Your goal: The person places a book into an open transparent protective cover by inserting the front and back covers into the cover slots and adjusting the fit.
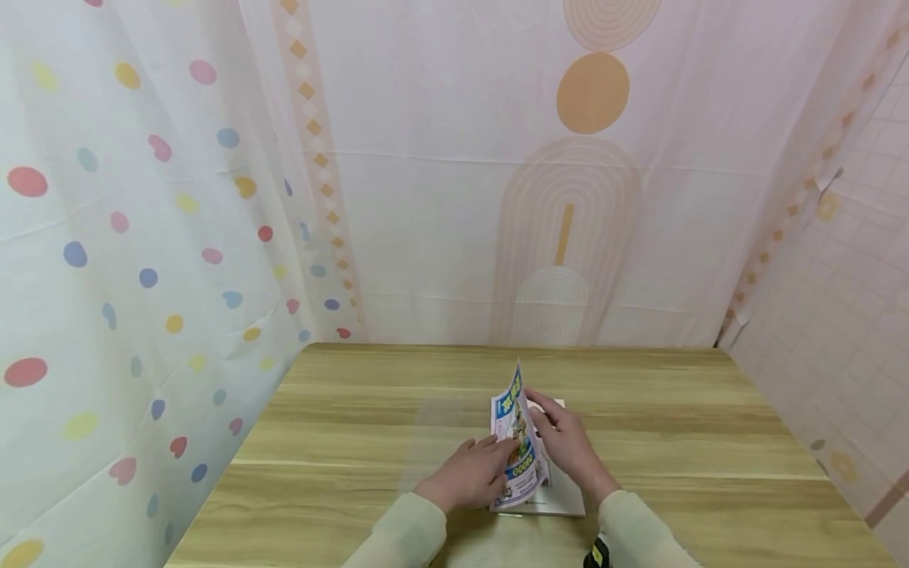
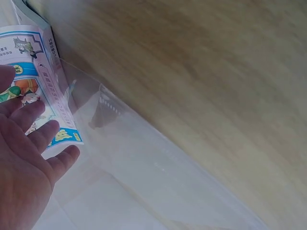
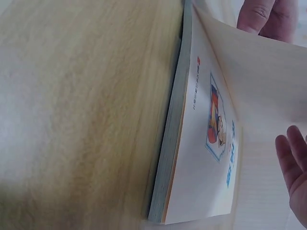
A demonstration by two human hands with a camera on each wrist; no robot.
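Lifting cover [image 1: 517, 434] off book [image 1: 557, 493]: left hand [image 1: 470, 473] flat against it, right hand [image 1: 564, 442] inside, fingers straight; left wrist alone shows plastic sleeve [image 2: 144, 163].

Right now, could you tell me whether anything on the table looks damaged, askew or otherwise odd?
Nothing looks damaged or spilled. The book lies flat on the wooden table with its front cover lifted upright between the left hand and right hand. A clear plastic sheet lies flat beside it, easy to miss.
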